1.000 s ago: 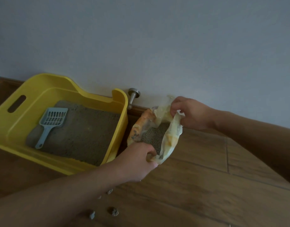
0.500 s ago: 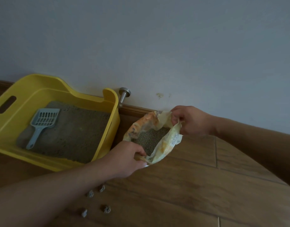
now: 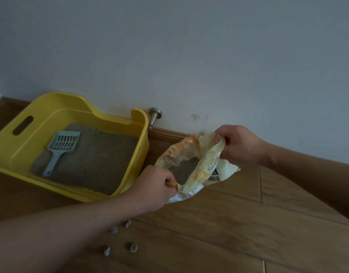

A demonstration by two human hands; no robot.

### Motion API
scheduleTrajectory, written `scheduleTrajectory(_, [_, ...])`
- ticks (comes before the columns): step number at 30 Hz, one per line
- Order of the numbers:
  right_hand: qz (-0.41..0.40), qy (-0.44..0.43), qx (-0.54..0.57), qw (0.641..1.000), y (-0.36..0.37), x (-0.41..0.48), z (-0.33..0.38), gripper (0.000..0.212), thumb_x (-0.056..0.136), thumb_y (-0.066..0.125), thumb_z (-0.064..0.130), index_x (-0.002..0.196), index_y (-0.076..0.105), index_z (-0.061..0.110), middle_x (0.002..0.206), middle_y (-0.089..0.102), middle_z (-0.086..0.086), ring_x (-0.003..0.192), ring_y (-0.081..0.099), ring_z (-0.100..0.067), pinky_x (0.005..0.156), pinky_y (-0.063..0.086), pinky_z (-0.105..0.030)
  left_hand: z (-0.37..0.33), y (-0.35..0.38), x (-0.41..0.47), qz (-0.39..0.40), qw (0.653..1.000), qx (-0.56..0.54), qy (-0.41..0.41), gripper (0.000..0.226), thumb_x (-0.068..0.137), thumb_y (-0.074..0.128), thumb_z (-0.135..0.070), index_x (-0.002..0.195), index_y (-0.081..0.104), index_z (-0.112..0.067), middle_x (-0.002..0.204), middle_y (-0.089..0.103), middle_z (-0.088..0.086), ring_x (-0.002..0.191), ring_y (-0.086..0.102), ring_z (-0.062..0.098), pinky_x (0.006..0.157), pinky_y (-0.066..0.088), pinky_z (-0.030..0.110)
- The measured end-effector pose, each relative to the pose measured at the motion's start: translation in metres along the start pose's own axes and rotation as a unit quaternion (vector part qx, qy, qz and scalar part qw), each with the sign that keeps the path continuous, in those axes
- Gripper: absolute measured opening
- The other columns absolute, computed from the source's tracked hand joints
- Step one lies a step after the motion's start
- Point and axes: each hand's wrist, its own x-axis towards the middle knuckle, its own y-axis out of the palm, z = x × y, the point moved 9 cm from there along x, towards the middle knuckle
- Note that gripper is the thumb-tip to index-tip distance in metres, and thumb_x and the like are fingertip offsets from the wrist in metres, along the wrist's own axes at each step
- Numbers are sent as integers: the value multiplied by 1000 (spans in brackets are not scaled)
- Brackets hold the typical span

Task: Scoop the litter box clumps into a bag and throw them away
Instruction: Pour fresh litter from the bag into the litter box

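Grey wall (image 3: pixel 189 56) fills the top half, wooden floor (image 3: pixel 248 223) the bottom. Yellow litter box (image 3: pixel 142 146) sits on the floor at 9 o'clock, back side against the wall, grey litter (image 3: pixel 102 158) spread inside. Blue-grey scoop (image 3: pixel 59 148) lies on the litter in the box's left part, slotted head toward 12, handle toward 6, nobody touching it.

Bag (image 3: pixel 199 166), yellow-orange printed plastic, just right of the box at about 3 o'clock from it, mouth held open, grey granules visible inside. Bottom seems to rest on the floor, can't tell for sure.

Left hand (image 3: pixel 154 188) comes in from 7 o'clock, clenched on the bag's near rim. Right hand (image 3: pixel 240 146) comes in from 3 o'clock, fingers pinched on the far rim at the bag's 1 o'clock side. The two hands pull the mouth apart.

Metal door stop (image 3: pixel 155 118) sticks out of the baseboard just behind the box's right corner.

Four small clumps (image 3: pixel 133 247) lie loose on the floor at 6 o'clock, below the left forearm, well apart from the bag. Small yellowish stain (image 3: pixel 194 116) on the wall above the bag.
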Motion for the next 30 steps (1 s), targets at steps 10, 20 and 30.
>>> scheduleTrajectory(10, [-138, -75, 63, 986, -81, -23, 94, 28, 68, 73, -3, 77, 65, 22, 79, 68, -14, 69, 61, -30, 63, 52, -39, -5, -72, -12, -93, 984, -150, 30, 9, 73, 83, -30, 79, 78, -24, 74, 73, -10, 75, 67, 8, 67, 57, 39])
scheduleTrajectory(20, [-161, -134, 58, 976, -77, -13, 180, 33, 67, 71, -2, 71, 61, 29, 71, 61, 8, 61, 52, -5, 55, 43, -19, 31, -124, -26, -118, 970, -214, 12, 15, 70, 86, -25, 81, 77, -28, 87, 75, -13, 87, 68, 3, 84, 57, 37])
scheduleTrajectory(30, [-121, -211, 32, 969, -37, 10, 244, 43, 67, 69, 3, 82, 61, 42, 91, 63, 10, 77, 57, 0, 66, 42, -12, 91, -144, -44, -109, 967, -226, -48, 19, 71, 85, -19, 89, 79, -24, 97, 75, -17, 99, 67, 4, 93, 55, 38])
